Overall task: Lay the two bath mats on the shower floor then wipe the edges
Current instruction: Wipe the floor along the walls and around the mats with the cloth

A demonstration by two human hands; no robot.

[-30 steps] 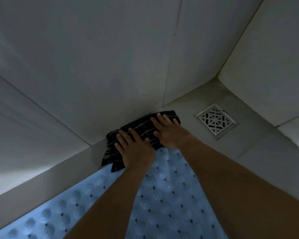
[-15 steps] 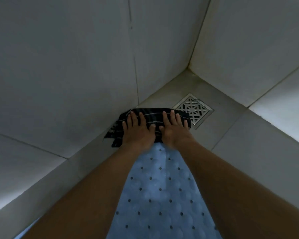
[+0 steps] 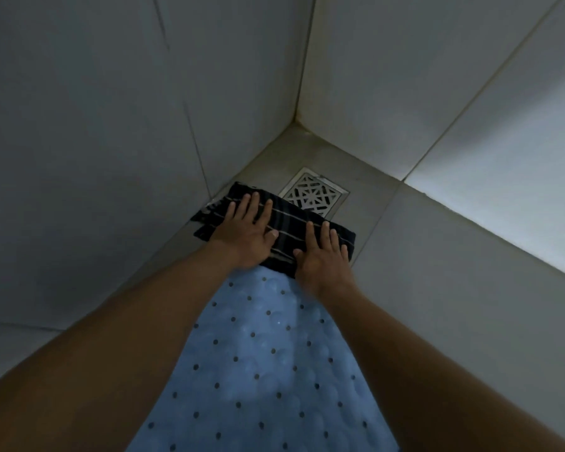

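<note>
A light blue bath mat (image 3: 261,363) with small round holes lies flat on the grey shower floor (image 3: 437,305), running from the bottom of the view up between my forearms. At its far end a dark striped cloth (image 3: 291,228) rests on the floor tile beside the wall. My left hand (image 3: 247,231) presses flat on the cloth's left part, fingers spread. My right hand (image 3: 323,254) presses flat on its right part. A second mat is not visible.
A square metal drain grate (image 3: 313,194) sits just beyond the cloth, touching its far edge, near the corner. Tiled walls (image 3: 111,109) rise on the left and at the back right, meeting in the corner (image 3: 296,122).
Both hands have slid the cloth rightward along the wall's base toward the corner; it now reaches the drain grate. The view has swung to follow.
</note>
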